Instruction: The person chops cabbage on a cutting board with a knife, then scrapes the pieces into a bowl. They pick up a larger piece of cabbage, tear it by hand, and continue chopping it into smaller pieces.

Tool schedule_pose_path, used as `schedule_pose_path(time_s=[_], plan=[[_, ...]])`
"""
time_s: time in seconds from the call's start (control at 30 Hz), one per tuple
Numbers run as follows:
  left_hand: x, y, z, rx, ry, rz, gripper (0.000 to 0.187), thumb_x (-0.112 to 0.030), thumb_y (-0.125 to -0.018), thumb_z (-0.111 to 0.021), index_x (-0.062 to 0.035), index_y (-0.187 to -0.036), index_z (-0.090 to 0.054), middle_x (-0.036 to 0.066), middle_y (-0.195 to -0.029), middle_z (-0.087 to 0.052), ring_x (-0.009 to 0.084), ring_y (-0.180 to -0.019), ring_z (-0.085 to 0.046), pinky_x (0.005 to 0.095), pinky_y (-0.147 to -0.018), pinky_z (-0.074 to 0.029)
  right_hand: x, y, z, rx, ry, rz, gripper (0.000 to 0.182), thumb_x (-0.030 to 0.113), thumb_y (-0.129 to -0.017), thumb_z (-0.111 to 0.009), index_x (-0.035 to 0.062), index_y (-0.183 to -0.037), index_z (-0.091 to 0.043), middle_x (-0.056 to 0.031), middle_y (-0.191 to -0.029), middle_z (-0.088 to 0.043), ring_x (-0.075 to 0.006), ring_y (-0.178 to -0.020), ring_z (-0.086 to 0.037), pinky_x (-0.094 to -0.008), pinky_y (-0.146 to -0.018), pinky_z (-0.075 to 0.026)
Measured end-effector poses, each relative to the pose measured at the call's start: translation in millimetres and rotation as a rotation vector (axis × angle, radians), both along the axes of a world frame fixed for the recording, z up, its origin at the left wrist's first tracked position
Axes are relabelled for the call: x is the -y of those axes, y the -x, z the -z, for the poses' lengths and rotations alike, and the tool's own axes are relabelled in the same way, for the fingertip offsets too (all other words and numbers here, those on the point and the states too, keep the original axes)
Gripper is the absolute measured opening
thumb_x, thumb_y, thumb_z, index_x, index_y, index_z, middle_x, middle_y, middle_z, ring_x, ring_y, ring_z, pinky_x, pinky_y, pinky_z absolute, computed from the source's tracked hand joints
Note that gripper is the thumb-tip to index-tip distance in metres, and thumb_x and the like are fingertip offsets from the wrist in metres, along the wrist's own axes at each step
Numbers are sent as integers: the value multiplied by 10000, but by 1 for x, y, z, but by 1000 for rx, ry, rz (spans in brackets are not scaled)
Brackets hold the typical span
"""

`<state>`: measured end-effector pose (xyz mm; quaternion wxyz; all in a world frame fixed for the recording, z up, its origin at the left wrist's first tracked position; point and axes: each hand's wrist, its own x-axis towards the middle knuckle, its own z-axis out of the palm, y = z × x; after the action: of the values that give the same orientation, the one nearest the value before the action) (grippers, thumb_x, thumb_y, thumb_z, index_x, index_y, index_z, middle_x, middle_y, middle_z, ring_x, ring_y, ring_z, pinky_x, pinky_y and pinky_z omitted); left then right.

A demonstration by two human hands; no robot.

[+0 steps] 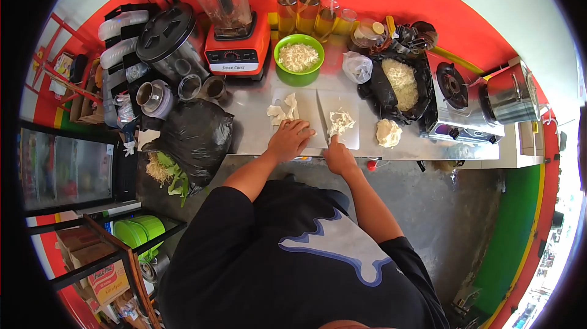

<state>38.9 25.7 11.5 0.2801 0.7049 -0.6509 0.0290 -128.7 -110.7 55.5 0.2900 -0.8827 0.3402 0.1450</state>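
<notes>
A white cutting board (pixel 350 100) lies at the counter's front edge. My right hand (pixel 340 155) is closed round the handle of a knife (pixel 323 111), whose blade points away over the board. Just right of the blade is a small pile of chopped pale food (pixel 342 122). My left hand (pixel 291 140) rests at the board's left part, its fingers bent over; what lies beneath them is mostly hidden. Beyond its fingertips are pale, flat pieces (pixel 285 109). Farther back stands a green bowl (pixel 298 78) filled with chopped pale bits.
A black plastic bag (pixel 197 139) sits left, near a red blender (pixel 236 54). Pump bottles (pixel 308 14) stand behind the bowl. At right are a black bag of pale shreds (pixel 400 84), a pale lump (pixel 389 133) and a stove (pixel 465 106) with a pot (pixel 512 94).
</notes>
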Motion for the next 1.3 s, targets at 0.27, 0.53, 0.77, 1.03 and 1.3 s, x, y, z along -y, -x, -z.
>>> schedule_pose_path(time_s=[0.27, 0.53, 0.77, 1.03, 1.3], plan=[[15, 8, -9, -46, 16, -83, 142, -169, -870, -685, -111, -998, -706, 49, -1083, -619, 244, -1129, -569, 423, -950, -396, -3, -4, -5, -21, -34, -40, 317, 137, -923, -552, -54, -1143, -428, -351, -1029, -670, -491, -1014, -659, -542, -894, -523], [38, 12, 3, -198, -147, -157, 74, -111, -821, -694, -67, -832, -752, 94, -854, -673, 293, -914, -631, 410, -845, -492, -17, -8, -5, -71, 63, -52, 346, 131, -916, -588, -55, -1157, -424, -335, -995, -683, -480, -980, -679, -540, -864, -543], [38, 18, 1, -220, -161, -215, 65, -112, -815, -711, -50, -810, -730, 114, -863, -683, 320, -872, -644, 429, -817, -508, -17, -19, -7, -138, 196, -92, 314, 93, -926, -567, -37, -1177, -431, -273, -999, -713, -415, -952, -719, -482, -828, -583], [39, 19, 1, -278, -64, -265, 45, -99, -811, -705, -57, -823, -719, 92, -863, -644, 305, -931, -609, 426, -837, -498, -33, -8, -8, -214, 215, -163, 315, 98, -920, -580, -34, -1165, -434, -253, -986, -720, -404, -937, -728, -457, -827, -590], [39, 15, 2, -156, -92, -220, 95, -135, -817, -695, -50, -779, -716, 109, -826, -649, 311, -885, -613, 436, -812, -488, -22, -13, -19, -197, 170, -151, 394, 58, -880, -621, -51, -1194, -411, -284, -1001, -710, -410, -967, -721, -462, -830, -587]])
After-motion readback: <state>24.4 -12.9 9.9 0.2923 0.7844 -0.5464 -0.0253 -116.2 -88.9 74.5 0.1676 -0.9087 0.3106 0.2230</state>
